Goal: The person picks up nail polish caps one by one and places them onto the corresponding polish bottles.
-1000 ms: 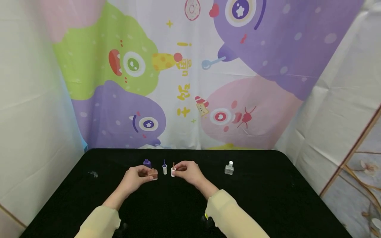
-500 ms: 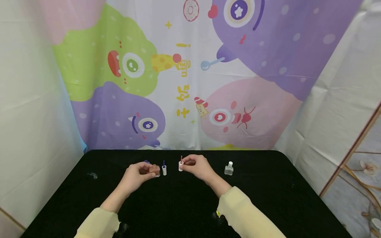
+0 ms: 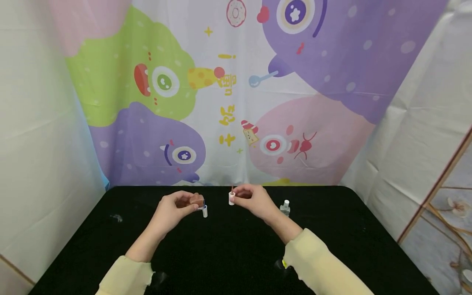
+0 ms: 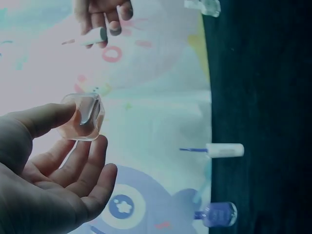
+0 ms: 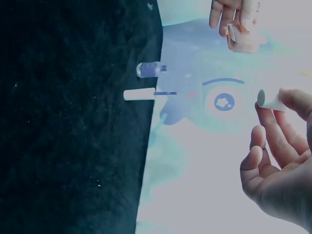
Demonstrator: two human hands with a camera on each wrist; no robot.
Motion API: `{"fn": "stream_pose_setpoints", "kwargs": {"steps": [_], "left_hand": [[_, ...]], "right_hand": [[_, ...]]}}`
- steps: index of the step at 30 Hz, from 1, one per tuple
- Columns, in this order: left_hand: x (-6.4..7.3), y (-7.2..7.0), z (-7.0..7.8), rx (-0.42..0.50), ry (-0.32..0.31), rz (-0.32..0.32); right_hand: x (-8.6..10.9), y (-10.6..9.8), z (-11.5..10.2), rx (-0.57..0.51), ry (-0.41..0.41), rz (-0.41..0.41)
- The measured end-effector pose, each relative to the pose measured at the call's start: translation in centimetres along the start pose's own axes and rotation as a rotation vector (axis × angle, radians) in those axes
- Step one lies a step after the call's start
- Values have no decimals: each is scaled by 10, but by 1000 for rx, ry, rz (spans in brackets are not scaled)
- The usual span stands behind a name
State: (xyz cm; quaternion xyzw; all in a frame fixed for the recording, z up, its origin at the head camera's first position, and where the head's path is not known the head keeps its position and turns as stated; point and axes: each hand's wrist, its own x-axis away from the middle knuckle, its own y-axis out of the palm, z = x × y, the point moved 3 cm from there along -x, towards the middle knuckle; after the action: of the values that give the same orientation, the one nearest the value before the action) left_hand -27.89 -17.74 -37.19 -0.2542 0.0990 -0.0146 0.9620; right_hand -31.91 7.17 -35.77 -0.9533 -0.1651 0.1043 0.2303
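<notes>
My left hand pinches an open bottle of pinkish-brown nail polish between thumb and fingertips, raised above the table. In my right hand is a white nail polish cap, pinched with its brown-tipped brush pointing up. A gap separates the bottle from this cap. Just beyond the left fingertips, a second white cap stands upright on the table with its purple brush up. The uncapped purple nail polish bottle shows beside that cap in the left wrist view; in the head view my left hand hides it.
A capped bottle of clear nail polish stands beyond my right wrist, partly covered by it. The black-covered table ends at a cartoon-print curtain. A small pale smudge lies on the left of the cloth.
Both hands have risen away from the table. The right hand has moved right with its cap, widening the gap. The left hand has shifted slightly right with the bottle, covering the purple one.
</notes>
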Motion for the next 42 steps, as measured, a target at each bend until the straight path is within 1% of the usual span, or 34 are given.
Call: {"fn": "stream_pose_setpoints", "kwargs": {"steps": [6,9,12,15,18,22,26,29,34,42], "left_hand": [[3,1,14,15,1,34],[6,4,21,61,-3,60],[7,7,29,116,13,90],[10,11,36,160,26,119],[12,14,41,195,31,145],[14,19,49,219,50,164],[16,24,56,232,72,163],[20,27,61,246,78,156],[23,34,69,265,109,150],[26,48,79,328,143,110]], "right_hand": [[8,-13,-7,-16,-26,6],[12,-19,-12,-22,-42,10],[16,-27,-18,-32,-51,23],[21,-34,-21,-44,-60,44],[26,-42,-23,-61,-91,71],[34,-53,-25,-78,-104,116],[41,-61,-26,-103,-73,160],[44,-65,-25,-132,-80,190],[49,-67,-24,-177,-99,224],[60,-71,-28,-251,-120,256]]}}
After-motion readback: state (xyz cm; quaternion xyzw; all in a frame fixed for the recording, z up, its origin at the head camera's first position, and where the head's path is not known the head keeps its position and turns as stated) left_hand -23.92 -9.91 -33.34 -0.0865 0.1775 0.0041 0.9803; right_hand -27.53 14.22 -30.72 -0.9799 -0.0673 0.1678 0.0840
